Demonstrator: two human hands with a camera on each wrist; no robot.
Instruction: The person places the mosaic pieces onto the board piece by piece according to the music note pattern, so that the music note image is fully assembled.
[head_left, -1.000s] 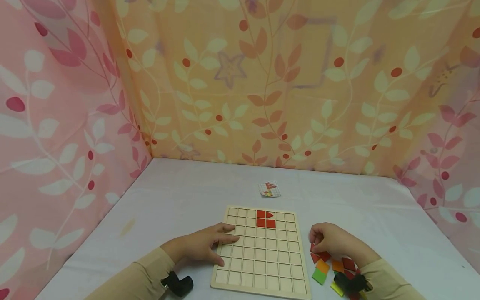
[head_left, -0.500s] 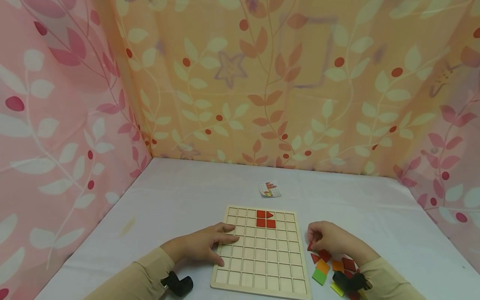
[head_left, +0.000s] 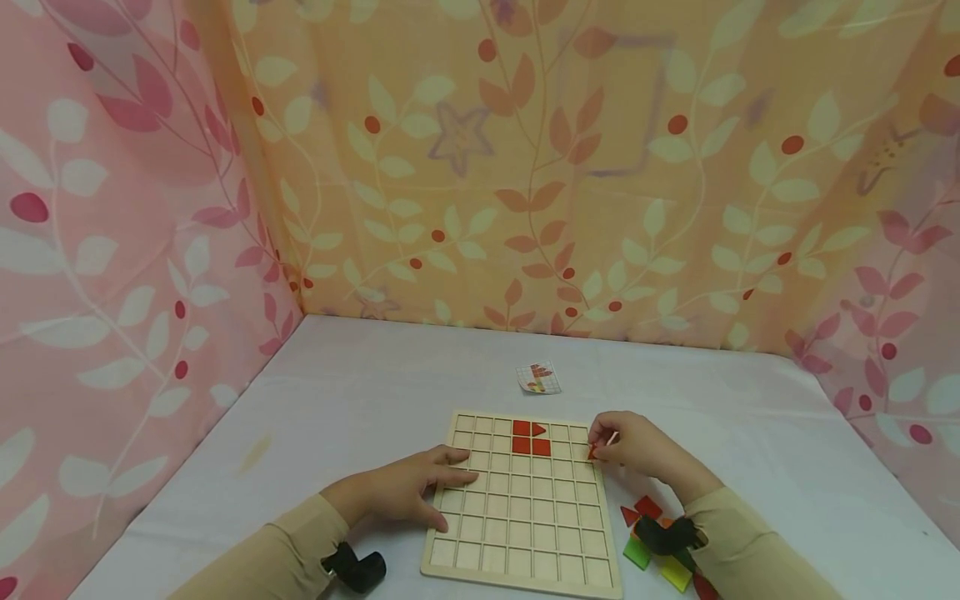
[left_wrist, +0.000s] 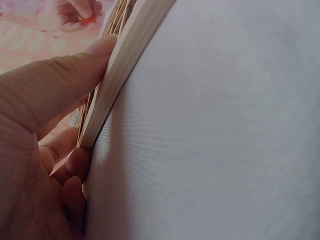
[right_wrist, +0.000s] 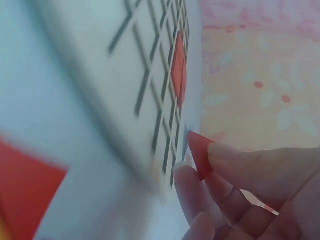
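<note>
Red, the triangle (right_wrist: 200, 154) pinched by the right hand (head_left: 636, 447) at the right edge of the grid board (head_left: 520, 528) could drop if that fingertip hold slips, while the left hand (head_left: 401, 487), fingers apart, touches the left.

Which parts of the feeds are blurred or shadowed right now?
Left wrist: soft shadow on the white cloth beside the board. Right wrist: the board's near rim and the red shape at lower left are blurred; the red piece pinched by the right hand looks sharper. Head: soft shadow below the left hand.
</note>
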